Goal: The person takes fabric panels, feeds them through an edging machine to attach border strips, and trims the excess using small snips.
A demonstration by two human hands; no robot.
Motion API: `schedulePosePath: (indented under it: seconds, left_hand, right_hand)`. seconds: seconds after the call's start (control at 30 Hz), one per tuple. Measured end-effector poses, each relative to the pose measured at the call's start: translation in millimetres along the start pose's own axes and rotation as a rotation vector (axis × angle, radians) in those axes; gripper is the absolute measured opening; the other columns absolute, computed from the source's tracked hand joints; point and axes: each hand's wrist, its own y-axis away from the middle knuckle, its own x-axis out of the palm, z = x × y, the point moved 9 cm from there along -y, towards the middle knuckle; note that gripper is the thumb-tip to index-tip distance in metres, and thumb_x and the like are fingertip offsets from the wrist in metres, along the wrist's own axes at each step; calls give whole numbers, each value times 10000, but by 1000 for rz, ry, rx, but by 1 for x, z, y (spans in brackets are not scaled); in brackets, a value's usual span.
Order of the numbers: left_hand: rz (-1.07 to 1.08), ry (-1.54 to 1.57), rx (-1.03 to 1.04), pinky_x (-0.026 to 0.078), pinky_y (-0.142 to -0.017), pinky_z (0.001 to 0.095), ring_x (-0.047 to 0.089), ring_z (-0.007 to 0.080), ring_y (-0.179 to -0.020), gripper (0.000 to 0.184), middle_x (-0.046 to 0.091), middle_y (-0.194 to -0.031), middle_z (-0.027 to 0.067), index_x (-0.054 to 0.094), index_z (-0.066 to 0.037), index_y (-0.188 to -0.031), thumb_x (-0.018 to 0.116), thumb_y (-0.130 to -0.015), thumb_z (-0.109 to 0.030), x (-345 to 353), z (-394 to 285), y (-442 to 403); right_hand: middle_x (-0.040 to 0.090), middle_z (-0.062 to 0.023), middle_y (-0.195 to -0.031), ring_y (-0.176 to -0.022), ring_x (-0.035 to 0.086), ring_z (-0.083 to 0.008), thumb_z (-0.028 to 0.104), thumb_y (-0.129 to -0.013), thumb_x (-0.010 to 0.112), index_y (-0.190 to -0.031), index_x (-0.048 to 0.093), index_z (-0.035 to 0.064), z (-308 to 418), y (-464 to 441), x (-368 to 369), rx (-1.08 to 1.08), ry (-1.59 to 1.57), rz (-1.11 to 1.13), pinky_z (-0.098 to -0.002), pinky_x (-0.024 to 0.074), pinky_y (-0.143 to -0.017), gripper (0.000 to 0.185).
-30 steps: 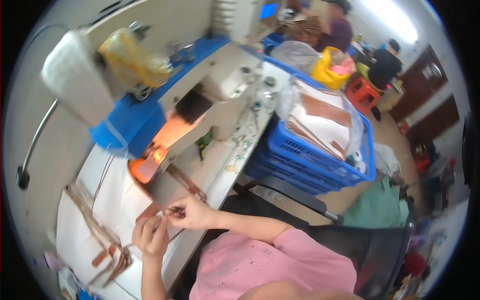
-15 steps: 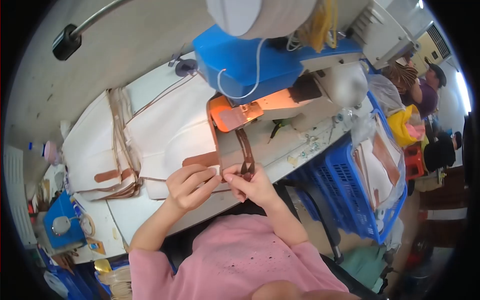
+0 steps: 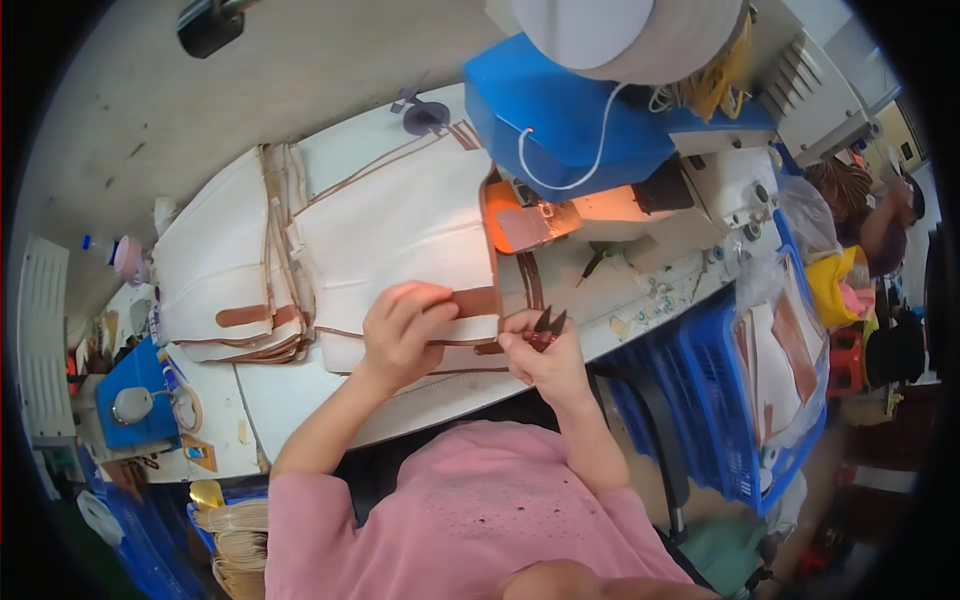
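A white panel (image 3: 400, 225) with brown edging and a brown strip (image 3: 473, 302) lies on the table, its right edge beside the lit sewing machine (image 3: 535, 222). My left hand (image 3: 402, 335) rests at the panel's lower part, fingers apart and bent, tips by the brown strip. In my right hand (image 3: 545, 360) is a pair of thread snips (image 3: 546, 330), red at the grip, with the dark blades pointing up and apart. The thumb and forefinger of that hand are at the panel's lower right corner; whether they also pinch it, I cannot tell.
A stack of similar panels (image 3: 215, 275) lies to the left. Above the machine are a blue box (image 3: 560, 120) and a large white thread cone (image 3: 610, 35). Blue crates (image 3: 690, 390) with panels stand at the right. A co-worker (image 3: 885, 225) is at the far right.
My left hand has drawn away from the panel's corner, its fingers loosening. The right hand has turned the snips so the blades show more plainly. The whole view has shifted.
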Motion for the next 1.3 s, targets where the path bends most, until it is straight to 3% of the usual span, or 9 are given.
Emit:
schedulePosePath:
  seconds: [0.13, 0.23, 0.37, 0.5, 0.63, 0.77, 0.87, 1.07, 1.3]
  left_hand:
    - [132, -144, -196, 447, -868, 409, 520, 329, -1045, 616, 509, -1183, 135, 575, -94, -1110, 593, -508, 39, -7, 38, 14]
    - [130, -301, -357, 447, -874, 411, 517, 339, -1050, 634, 521, -1156, 139, 567, -84, -1133, 582, -514, 49, -32, 70, 31]
    - [-120, -230, -711, 440, -892, 374, 515, 305, -1086, 534, 533, -1179, 131, 511, -35, -1192, 588, -668, 34, -76, 137, 65]
    - [-241, 450, -1250, 418, -944, 369, 504, 269, -1114, 449, 521, -1224, 102, 439, -19, -1266, 575, -873, -187, -62, 185, 97]
    - [-458, 1465, -1423, 411, -972, 408, 474, 270, -1185, 696, 459, -1325, 131, 347, -55, -1380, 454, -894, -542, -40, 188, 86]
    - [-2, 1041, -1187, 331, -1045, 351, 398, 254, -1262, 702, 405, -1383, 136, 315, -43, -1410, 630, -814, -238, -54, 203, 46]
    - [256, 799, -810, 333, -1044, 312, 412, 231, -1258, 781, 385, -1394, 137, 312, -7, -1404, 626, -689, -19, -61, 242, 25]
    - [-25, 1015, -791, 304, -1055, 283, 391, 193, -1269, 814, 362, -1408, 130, 325, -6, -1401, 504, -616, 116, -114, 173, -43]
    - [-2, 453, -1140, 345, -1005, 259, 357, 226, -1306, 868, 336, -1435, 140, 329, -3, -1397, 410, -547, 151, -139, 223, 81]
  right_hand:
    - [624, -34, -718, -608, 550, -54, -5, -816, 603, -824, 587, -8, 5, -1, -3, -69, 8, 9, -182, 419, -506, 18]
    - [621, -29, -730, -628, 558, -52, -12, -815, 598, -832, 585, -7, 13, 1, 0, -194, -65, 40, -183, 429, -527, 22]
    - [580, 18, -716, -600, 476, -6, -25, -815, 590, -809, 572, 7, 17, 6, 2, -184, -80, 91, -161, 357, -511, 37]
    - [529, 55, -694, -588, 428, 8, -28, -807, 598, -793, 559, 25, 11, 10, 5, -156, -32, 122, -160, 316, -495, 67]
    - [506, 65, -691, -585, 420, 6, -30, -798, 605, -785, 551, 35, 9, 14, -2, -132, -48, 137, -161, 311, -494, 85]
    - [497, 65, -688, -579, 416, 3, -39, -790, 595, -783, 548, 38, 3, 14, -5, -75, -32, 149, -169, 310, -489, 91]
    - [493, 60, -685, -577, 418, 3, -32, -791, 582, -783, 544, 39, 0, 10, -2, -89, -26, 173, -178, 312, -485, 81]
    - [479, 57, -655, -579, 410, -9, 18, -815, 553, -764, 534, 38, -4, 3, 20, 10, -12, 181, -190, 325, -500, 58]
    - [466, -21, -596, -594, 448, -80, 80, -791, 563, -747, 546, -4, -38, -34, 20, -82, 522, 161, -254, 384, -552, 96]
